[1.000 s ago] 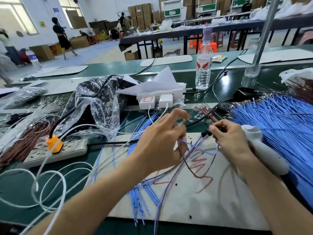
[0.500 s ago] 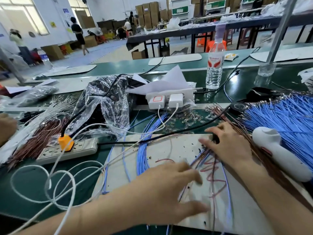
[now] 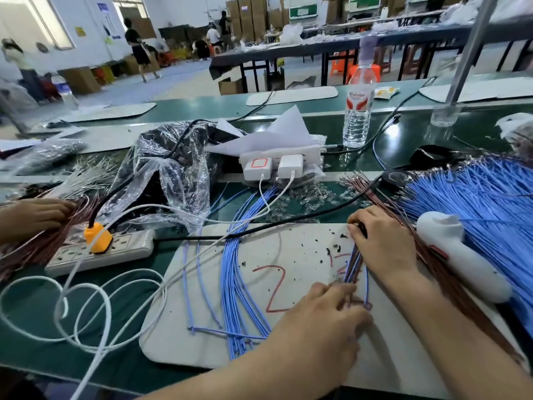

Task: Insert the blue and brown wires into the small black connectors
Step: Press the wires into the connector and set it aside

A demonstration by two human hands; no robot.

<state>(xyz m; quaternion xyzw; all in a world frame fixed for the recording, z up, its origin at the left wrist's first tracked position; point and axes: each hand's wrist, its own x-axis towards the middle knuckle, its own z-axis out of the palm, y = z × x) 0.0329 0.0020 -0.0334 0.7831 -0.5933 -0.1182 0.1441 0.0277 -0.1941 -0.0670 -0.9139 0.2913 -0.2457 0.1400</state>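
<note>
From the head camera: grips, with the fingers of the right hand point(image 3: 380, 243) curled, the top of a thin bundle of blue and brown wires point(image 3: 353, 267) at a small black connector point(image 3: 361, 228) — bundle flat on the pale grey work mat point(image 3: 202, 327). Covers its lower end with the bent fingers of the left hand point(image 3: 323, 316) — pinching or merely pressing, cannot tell.

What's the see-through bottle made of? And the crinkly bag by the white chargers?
The bottle looks like clear, ribbed plastic; you can see through it. The bag seems thin, glossy plastic film: crumpled, with bright glints.
</note>
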